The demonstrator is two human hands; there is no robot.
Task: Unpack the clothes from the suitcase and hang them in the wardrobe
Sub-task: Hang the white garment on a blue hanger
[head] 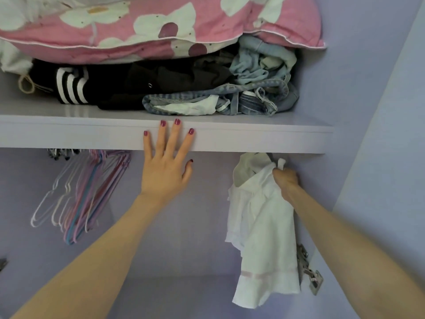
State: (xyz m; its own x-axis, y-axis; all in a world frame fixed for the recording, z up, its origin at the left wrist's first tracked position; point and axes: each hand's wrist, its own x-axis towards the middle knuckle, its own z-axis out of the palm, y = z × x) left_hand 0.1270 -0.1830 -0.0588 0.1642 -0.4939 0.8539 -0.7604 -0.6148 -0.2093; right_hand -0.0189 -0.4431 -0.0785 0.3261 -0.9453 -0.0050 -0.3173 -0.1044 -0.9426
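The view looks up into a lilac wardrobe (358,93). The left hand (164,166) lies flat against the front edge of the shelf (253,139), fingers straight and spread, the painted nails reaching the top of the edge and the thumb out to the right, below it. It holds nothing. The right hand (286,180) is raised just under the shelf, near the right wall, its fingers curled tight round the top of a white shirt (262,229). The shirt hangs down from that grip, bunched at the collar and loose below, with a faint pink band near the hem. Something grey shows above the collar, right under the shelf; whether it is a hanger hook cannot be told. Behind the lower part of the shirt, on the right wall, sits a metal hinge (310,272). To the left, under the shelf, a bunch of thin hangers (87,196) in white, pink, purple and blue hangs close together, all bare, well apart from the shirt. A few metal clips (61,153) show just left of them, close under the shelf. On the shelf lies a pile of folded clothes: a black piece with white stripes (71,88) at the left, dark clothes (174,81) in the middle, and jeans (253,97) at the right, near the front edge. A pink quilt (161,26) with white flowers rests on top of the pile. The suitcase is out of view.
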